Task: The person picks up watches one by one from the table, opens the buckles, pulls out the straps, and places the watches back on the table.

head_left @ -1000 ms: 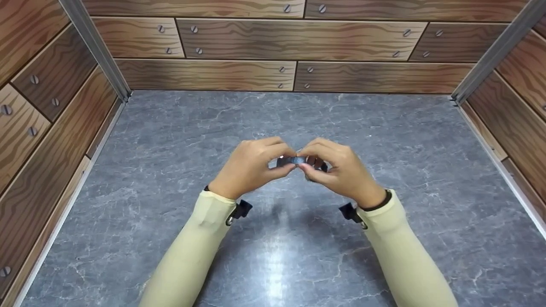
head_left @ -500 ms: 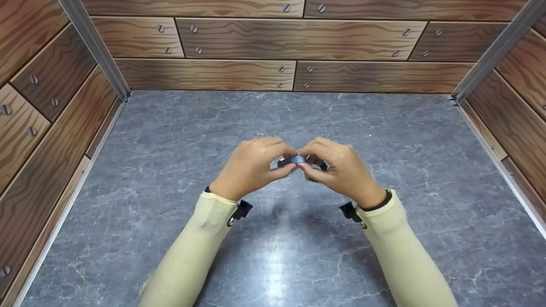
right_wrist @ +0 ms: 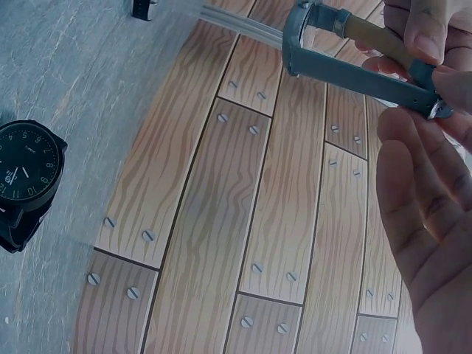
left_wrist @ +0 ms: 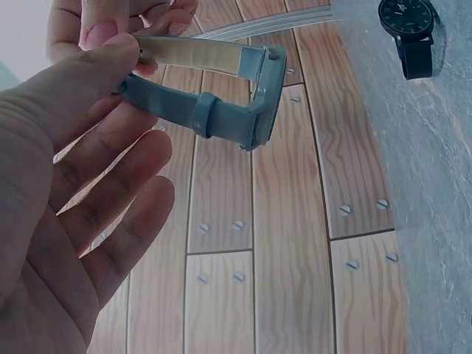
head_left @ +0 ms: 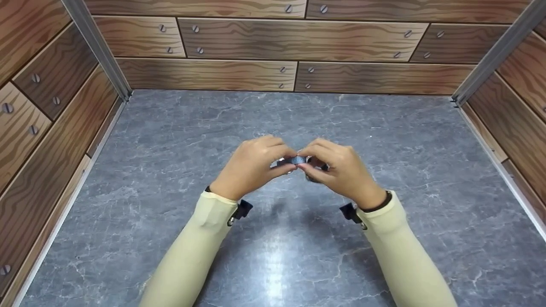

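A wristwatch with a blue-grey strap (head_left: pixel 300 160) is held up between both hands, its strap bent round into a loop. My left hand (head_left: pixel 256 164) pinches one side of the strap ends between thumb and forefinger; its other fingers are loosely spread in the left wrist view. Opposite it, my right hand (head_left: pixel 337 168) grips the buckle end with thumb and fingers. The case (left_wrist: pixel 271 97) is seen edge-on in the left wrist view, away from the fingers. A tan lining (left_wrist: pixel 195 55) shows inside the strap. Fingertips partly hide the buckle.
A black watch with a round dial (right_wrist: pixel 28 164) lies on the grey marbled tabletop (head_left: pixel 281 119). Part of another dark strap (right_wrist: pixel 144 9) shows at the top of the right wrist view. Wood-patterned walls (head_left: pixel 298 40) enclose the back and sides.
Both hands stay nearly in place, still holding the strap ends together. The blue strap between the fingertips shifts only slightly.
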Motion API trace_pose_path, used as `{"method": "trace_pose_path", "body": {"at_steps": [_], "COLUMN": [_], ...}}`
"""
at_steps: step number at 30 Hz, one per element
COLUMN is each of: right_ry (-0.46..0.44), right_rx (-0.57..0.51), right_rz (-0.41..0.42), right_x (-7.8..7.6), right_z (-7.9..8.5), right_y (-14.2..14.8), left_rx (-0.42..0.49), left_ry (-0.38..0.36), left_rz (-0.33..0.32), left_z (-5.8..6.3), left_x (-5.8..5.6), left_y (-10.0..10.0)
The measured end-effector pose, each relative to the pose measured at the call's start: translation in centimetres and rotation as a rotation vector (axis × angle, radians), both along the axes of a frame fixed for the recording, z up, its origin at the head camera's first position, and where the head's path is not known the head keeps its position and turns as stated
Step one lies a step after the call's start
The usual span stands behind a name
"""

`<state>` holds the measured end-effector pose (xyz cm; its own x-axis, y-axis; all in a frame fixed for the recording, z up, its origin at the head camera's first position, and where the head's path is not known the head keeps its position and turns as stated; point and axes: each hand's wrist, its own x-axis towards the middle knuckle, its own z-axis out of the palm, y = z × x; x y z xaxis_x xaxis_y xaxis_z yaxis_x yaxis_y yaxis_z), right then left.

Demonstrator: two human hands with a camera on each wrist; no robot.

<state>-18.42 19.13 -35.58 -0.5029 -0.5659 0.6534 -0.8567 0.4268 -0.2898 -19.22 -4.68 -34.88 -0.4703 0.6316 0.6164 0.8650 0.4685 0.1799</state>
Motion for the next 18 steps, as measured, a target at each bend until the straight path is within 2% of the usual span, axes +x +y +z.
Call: {"method": "trace_pose_path", "body": {"at_steps": [7,14,18], "right_ry": [-0.05,-0.078,-0.122], "right_rx": [-0.046,-0.14,-0.143], "right_rz": [0.027,0.105,0.095], "right_x": [0.05,-0.07,0.01], "right_z": [0.06,-0.01,0.07], "right_y": [0.14,0.08,0.04], "left_rx": [0.036,0.056,0.055], "left_ry": [0.002,-0.012,-0.01], "left_rz": [-0.021,-0.031,-0.027], "left_z": [-0.1,-0.02,-0.02], "left_x": [-0.07,-0.12,-0.13], "left_y": [0.03,0.04,0.02]}}
